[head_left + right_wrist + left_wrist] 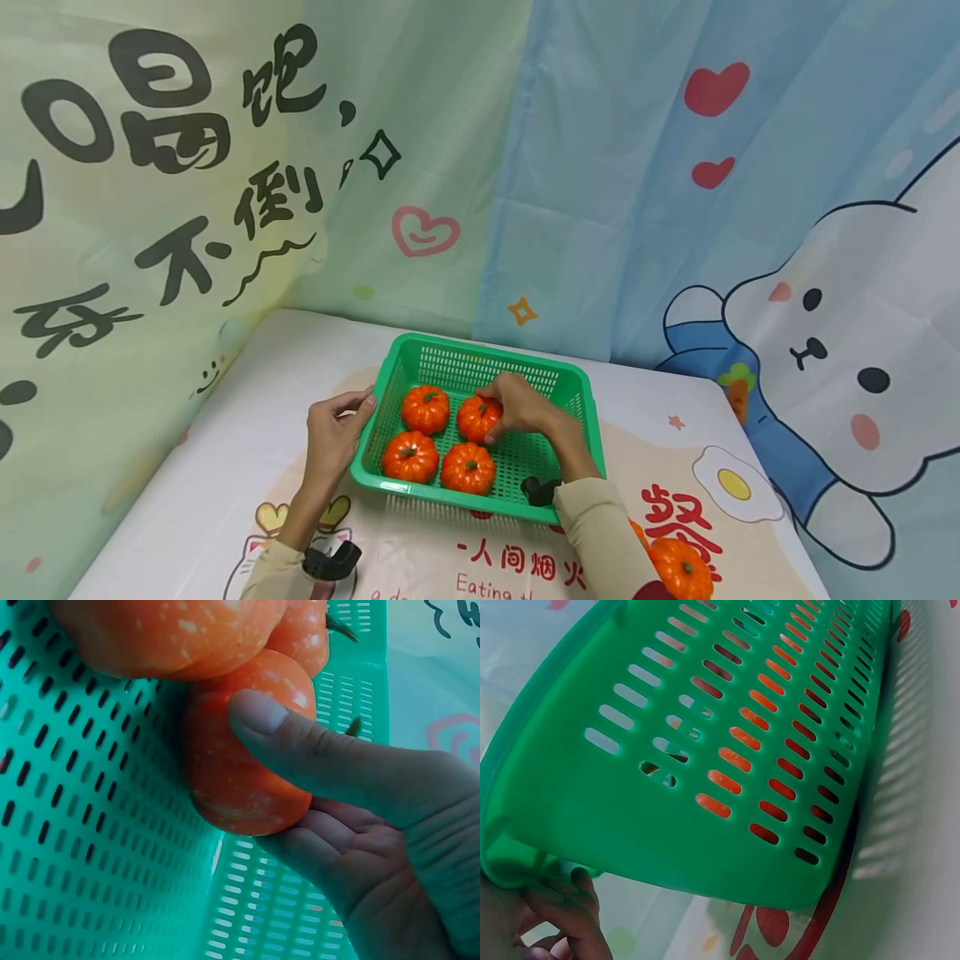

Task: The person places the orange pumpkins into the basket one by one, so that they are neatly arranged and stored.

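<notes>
A green plastic basket with slotted walls stands on the table and holds several small orange pumpkins. My right hand reaches inside and grips one pumpkin between thumb and fingers. Close up in the right wrist view, the thumb lies across that pumpkin, with fingers around its other side. Three more pumpkins sit beside it, among them the front one and the back left one. At the basket's left rim, my left hand pinches the edge; its curled fingers show under the rim in the left wrist view.
Outside the basket, another orange pumpkin lies on the table at the front right, partly beside the right sleeve. A printed cloth covers the table. Printed curtains hang behind and at the left.
</notes>
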Tool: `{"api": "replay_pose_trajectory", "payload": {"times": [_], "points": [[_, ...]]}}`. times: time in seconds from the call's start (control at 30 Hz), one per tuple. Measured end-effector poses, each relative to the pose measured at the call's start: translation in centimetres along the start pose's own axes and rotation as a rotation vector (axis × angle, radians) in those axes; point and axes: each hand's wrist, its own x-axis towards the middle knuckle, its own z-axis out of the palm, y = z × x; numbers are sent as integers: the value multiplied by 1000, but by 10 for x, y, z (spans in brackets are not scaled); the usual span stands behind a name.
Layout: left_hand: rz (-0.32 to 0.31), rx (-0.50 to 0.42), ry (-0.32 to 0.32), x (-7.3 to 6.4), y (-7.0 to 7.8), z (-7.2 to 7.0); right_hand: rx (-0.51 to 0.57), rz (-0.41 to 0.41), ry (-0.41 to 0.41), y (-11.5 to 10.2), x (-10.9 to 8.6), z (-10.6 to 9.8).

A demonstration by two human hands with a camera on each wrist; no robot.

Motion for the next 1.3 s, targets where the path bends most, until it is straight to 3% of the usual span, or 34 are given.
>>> {"api": "replay_pose_trajectory", "payload": {"times": [0.43,0.5,0.6,0.67,0.73,0.77,0.83,0.87,1.07,1.1,1.3], "points": [[-5,17,-1,-3,0,2,-34,-6,-10,10,-1,6],[-4,22,4,-3,0,3,-70,-58,-4,39,8,17],[2,15,6,-4,1,3,-127,-105,16,62,15,26],[3,13,4,-4,1,3,-164,-122,22,62,15,27],[3,9,-3,-4,2,3,-132,-74,3,40,9,18],[0,9,-4,-4,2,2,-137,-88,10,44,9,19],[-3,9,-5,-5,2,2,-114,-44,-5,27,5,12],[-4,7,-5,-5,2,2,-99,-55,-8,40,9,16],[0,11,8,-5,2,1,-95,24,8,11,0,6],[-1,13,9,-5,2,0,-91,62,7,-3,-4,1],[5,28,12,-4,2,1,-108,79,31,-11,-7,-5]]}}
